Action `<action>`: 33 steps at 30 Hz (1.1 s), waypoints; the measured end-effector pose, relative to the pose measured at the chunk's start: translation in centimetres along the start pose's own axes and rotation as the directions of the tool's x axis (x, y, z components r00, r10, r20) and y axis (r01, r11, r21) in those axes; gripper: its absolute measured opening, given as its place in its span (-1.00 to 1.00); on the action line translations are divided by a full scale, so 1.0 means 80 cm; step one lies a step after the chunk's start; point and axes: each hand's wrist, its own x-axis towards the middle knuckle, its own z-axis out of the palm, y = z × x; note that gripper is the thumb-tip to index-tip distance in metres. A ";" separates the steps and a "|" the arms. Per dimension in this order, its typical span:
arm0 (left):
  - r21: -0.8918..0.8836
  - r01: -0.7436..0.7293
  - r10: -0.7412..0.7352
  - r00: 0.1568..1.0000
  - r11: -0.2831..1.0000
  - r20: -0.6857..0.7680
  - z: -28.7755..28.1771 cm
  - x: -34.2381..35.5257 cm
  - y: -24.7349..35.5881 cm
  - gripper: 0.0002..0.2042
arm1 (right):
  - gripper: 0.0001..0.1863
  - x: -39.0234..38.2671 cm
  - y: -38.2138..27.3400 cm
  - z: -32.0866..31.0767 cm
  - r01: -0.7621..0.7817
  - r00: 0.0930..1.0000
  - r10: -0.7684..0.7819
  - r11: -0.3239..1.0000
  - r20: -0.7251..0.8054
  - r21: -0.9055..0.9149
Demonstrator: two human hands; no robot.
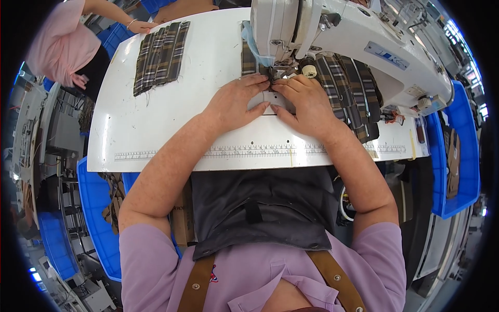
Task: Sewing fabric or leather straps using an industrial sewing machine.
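Note:
At the presser foot of a white sewing machine [283, 31], my two hands meet fingertip to fingertip. My left hand [234, 101] lies flat, its fingers stretched toward the needle and its thumb apart. A plaid cloth strip [248, 56] shows just behind its fingers. From the other side, my right hand [306, 104] reaches in with fingers extended, slightly bent, and thumb spread. The cloth directly beneath the fingertips is mostly hidden. Beside my right hand, several plaid pieces with zippers [345, 88] lie overlapped under the machine arm.
Another plaid piece [161, 57] lies on the white table [202, 57] at the left. A co-worker's hand [141, 26] touches the table by its top edge. A printed ruler [249, 152] runs along the front. Blue bins [99, 218] stand at both sides.

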 end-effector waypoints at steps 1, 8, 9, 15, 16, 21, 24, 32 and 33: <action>0.014 -0.025 0.025 1.000 1.000 0.011 -0.002 0.005 -0.006 -0.53 | -0.56 0.001 0.000 0.001 0.002 1.000 -0.002 1.000 -0.008 -0.002; 0.142 -0.103 0.091 0.992 0.984 0.087 -0.011 0.038 -0.037 -0.68 | -0.61 0.008 -0.004 -0.001 0.008 0.999 -0.008 1.000 0.033 0.018; 0.163 -0.081 0.069 0.995 0.983 0.075 -0.015 0.043 -0.039 -0.68 | -0.61 0.008 -0.005 -0.003 0.036 0.999 -0.037 0.999 0.027 0.031; 0.334 -0.114 0.032 0.970 0.936 0.242 -0.037 0.067 -0.029 -0.73 | -0.63 0.008 -0.007 -0.009 0.017 0.999 -0.018 0.999 0.030 0.039; 0.400 -0.180 0.072 0.960 0.899 0.271 -0.036 0.069 -0.029 -0.76 | -0.62 0.008 -0.008 -0.012 0.003 0.999 -0.005 0.999 0.049 0.044; 0.751 -0.325 0.154 0.944 0.575 0.291 -0.055 0.053 -0.058 -0.90 | -0.62 0.004 -0.002 -0.006 0.002 1.000 -0.004 0.999 0.028 0.047; 0.849 -0.099 -0.064 0.986 0.518 0.154 -0.086 -0.002 -0.115 -0.90 | -0.63 0.010 -0.008 -0.006 0.014 0.999 -0.016 0.997 0.033 0.071; 0.322 0.212 -0.231 0.973 0.923 0.021 -0.037 -0.104 0.001 -0.32 | -0.69 0.004 -0.003 -0.006 0.023 1.000 -0.024 0.998 0.011 0.051; 0.321 0.209 -0.228 0.974 0.924 0.020 -0.032 -0.107 0.022 -0.32 | -0.70 0.002 -0.004 -0.008 0.040 0.999 -0.040 0.998 -0.005 0.043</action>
